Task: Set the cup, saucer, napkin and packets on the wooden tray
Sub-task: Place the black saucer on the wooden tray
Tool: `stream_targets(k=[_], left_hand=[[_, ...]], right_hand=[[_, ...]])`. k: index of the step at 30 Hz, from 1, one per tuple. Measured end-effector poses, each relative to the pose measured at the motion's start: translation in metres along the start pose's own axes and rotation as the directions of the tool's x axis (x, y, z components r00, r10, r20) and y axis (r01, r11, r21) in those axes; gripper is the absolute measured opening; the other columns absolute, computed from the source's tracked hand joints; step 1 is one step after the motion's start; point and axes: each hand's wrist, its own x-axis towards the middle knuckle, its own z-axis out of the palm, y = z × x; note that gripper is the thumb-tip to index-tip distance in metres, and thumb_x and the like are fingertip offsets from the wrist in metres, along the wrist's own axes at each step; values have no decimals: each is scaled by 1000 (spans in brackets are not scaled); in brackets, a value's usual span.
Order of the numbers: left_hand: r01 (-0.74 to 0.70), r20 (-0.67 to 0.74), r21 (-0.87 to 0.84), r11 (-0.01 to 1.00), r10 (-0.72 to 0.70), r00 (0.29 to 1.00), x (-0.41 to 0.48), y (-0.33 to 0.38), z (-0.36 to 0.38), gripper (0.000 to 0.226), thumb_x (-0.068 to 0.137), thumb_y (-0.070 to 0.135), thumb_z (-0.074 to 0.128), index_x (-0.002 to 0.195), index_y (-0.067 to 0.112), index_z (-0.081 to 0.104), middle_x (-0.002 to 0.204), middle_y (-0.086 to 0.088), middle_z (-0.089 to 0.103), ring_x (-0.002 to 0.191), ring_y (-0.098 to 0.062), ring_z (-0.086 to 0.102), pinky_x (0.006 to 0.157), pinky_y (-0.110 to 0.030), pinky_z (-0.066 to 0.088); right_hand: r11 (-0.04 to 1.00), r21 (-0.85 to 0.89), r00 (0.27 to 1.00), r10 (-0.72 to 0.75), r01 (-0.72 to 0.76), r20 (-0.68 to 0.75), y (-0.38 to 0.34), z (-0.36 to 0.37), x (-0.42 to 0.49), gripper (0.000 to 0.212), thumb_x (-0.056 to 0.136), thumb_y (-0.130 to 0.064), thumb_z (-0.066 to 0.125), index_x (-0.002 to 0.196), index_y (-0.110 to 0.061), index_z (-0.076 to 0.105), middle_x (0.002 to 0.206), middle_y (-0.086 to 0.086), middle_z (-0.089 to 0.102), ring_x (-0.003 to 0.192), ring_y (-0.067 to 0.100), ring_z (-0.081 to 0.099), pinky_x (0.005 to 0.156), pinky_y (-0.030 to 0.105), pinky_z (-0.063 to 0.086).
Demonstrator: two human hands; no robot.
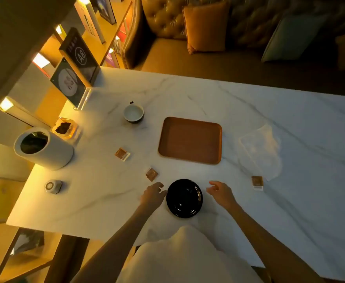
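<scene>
Marble table point(269, 123): saucer point(184, 198) rim at left fingers point(163, 192), right fingers point(210, 189) just apart

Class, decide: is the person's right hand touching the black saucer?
Apart. The head view shows a strip of white table between the saucer and the right hand.

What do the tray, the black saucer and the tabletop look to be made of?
The tray looks like matte wood: warm brown, no glare. The saucer seems glazed ceramic, perhaps glossy plastic: black with sharp glints of light. The table looks like marble or a marble-look slab: white with grey veins.
</scene>
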Motion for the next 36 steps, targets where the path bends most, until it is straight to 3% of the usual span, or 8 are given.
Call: stream_targets(k=[4,6,11,15,20,24,30,36], left_hand=[[141,100,-124,982,-129,987,5,-1,16,45,95,28,57,134,7,51,126,-15,63,117,-30,58,100,-38,46],[182,155,-166,969,-157,975,6,-2,25,46,96,25,55,136,4,48,127,-16,62,120,-31,57,102,-37,44],[246,207,-341,907,-183,961,18,-3,38,35,95,13,53,128,3,55,120,-18,65,110,-33,62,99,-44,49],[375,281,-555,742,-257,925,24,-2,38,34,95,4,51,129,3,54,96,-19,62,81,-28,58,82,-39,52],[463,355,-602,650,-302,885,30,0,38,40,92,-6,48,129,6,55,104,-25,62,86,-30,58,93,-46,53],[467,361,-580,667,-303,882,31,3,35,42,90,-4,50,130,8,53,117,-27,60,87,-28,58,93,-44,55],[386,298,-593,707,-253,921,33,8,27,36,92,-5,53,126,4,55,100,-21,62,84,-29,61,73,-34,57],[259,165,-612,747,-200,966,50,19,-2,33,91,-10,49,122,-1,57,100,-27,65,81,-32,65,69,-36,58]], right_hand=[[971,95,975,221,-220,0,12,27,2,35,89,-11,58,118,8,60,128,26,57,121,37,53,102,45,40],[942,192,961,269,-277,64,16,40,0,21,90,-9,57,107,1,65,118,24,61,113,33,58,96,41,45],[871,407,961,257,-275,99,15,56,7,37,93,-4,54,130,-2,55,124,21,61,109,35,60,92,46,52],[802,509,948,298,-312,110,21,60,12,36,93,0,52,129,-2,55,123,20,61,109,38,61,89,48,54],[704,602,922,349,-376,167,28,61,16,37,93,5,48,127,-5,59,114,18,64,106,36,63,90,47,54],[669,629,913,361,-397,192,29,60,19,37,93,7,46,125,-3,59,111,23,65,103,38,64,88,45,55],[650,655,920,322,-386,222,20,52,21,37,93,5,48,127,-4,58,111,22,67,99,33,65,80,37,55],[688,660,954,230,-300,195,-10,35,42,37,91,5,53,127,-2,58,112,24,67,98,36,67,78,39,57]])
